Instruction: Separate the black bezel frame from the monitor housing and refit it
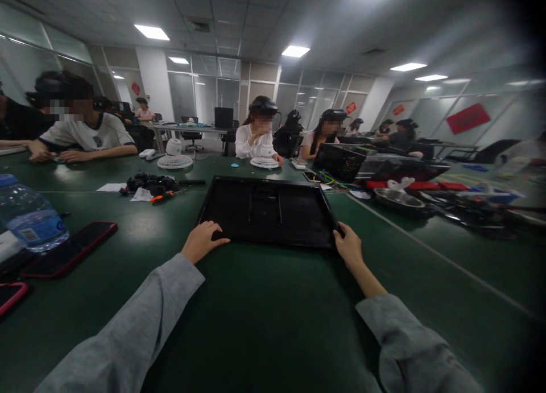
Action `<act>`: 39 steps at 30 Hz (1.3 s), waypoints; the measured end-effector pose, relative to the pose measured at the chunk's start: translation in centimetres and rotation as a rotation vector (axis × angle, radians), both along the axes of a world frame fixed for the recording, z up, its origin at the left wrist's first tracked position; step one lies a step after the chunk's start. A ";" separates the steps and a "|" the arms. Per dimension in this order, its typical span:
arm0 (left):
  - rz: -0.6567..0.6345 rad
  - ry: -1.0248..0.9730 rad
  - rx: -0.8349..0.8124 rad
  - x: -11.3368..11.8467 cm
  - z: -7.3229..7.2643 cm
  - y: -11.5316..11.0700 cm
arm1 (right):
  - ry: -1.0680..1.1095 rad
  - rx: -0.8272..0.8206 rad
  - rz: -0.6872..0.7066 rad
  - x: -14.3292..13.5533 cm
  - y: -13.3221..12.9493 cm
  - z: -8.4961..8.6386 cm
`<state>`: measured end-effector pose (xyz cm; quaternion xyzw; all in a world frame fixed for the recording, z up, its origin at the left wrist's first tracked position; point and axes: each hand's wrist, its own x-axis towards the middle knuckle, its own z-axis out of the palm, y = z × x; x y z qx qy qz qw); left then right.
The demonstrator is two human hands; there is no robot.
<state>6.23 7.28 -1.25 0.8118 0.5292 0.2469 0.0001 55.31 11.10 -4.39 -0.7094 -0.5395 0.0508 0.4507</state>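
Note:
A wide black monitor back cover (226, 211) lies on the green table in front of me, with a raised rim and a rectangular recessed part in its middle. At its near left corner, my left hand (203, 240) grips the edge, fingers curled over the rim and thumb along the near side. My right hand (348, 246) is closed round the near right corner, with the thumb on top of the edge. The undersides of both grips are hidden.
Left on the table are a water bottle (32, 216), a phone (74, 249) and a heap of black tools (149, 183). White fans (174, 161) stand farther back. A metal bowl (398, 198) and cables lie to the right. Several people sit across the table.

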 end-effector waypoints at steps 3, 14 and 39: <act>-0.005 0.037 -0.003 -0.8 -0.1 -1.2 | -0.020 0.025 0.038 -0.6 0.0 0.0; 0.318 -0.082 0.327 -2.5 0.8 -4.4 | -0.006 0.057 0.159 -2.6 0.8 -0.2; 0.584 -0.371 -0.054 -6.6 -1.9 -1.1 | 0.010 0.054 0.250 -0.8 1.3 -1.4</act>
